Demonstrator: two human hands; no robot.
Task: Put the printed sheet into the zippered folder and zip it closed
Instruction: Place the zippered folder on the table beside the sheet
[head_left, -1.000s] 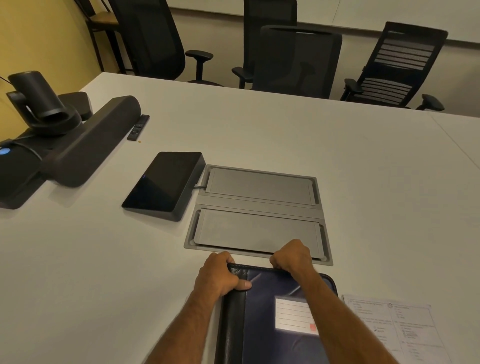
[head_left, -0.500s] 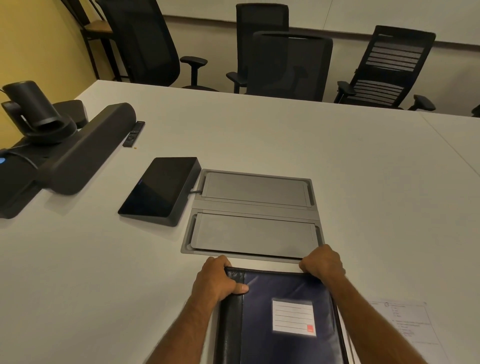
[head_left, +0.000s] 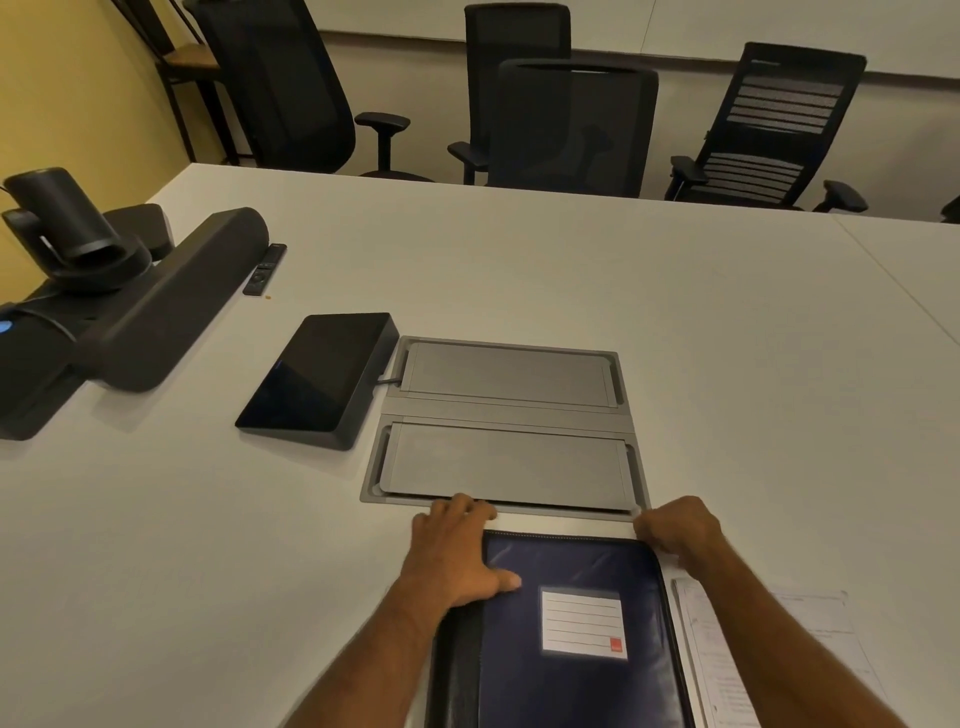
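A dark blue zippered folder with a black spine and a white label lies flat on the white table near me. My left hand rests on its far left corner, thumb pressed on the cover. My right hand is curled at the far right corner, where the zip track bends; the puller is hidden under my fingers. The printed sheet lies on the table to the right of the folder, partly covered by my right forearm.
A grey two-flap cable hatch sits in the table just beyond the folder. A black touch panel stands left of it, then a speaker bar with a camera and a small remote. Black office chairs line the far edge.
My right hand has slid rightward along the folder's far edge, from near the middle to the right corner. My left hand has stayed at the left corner.
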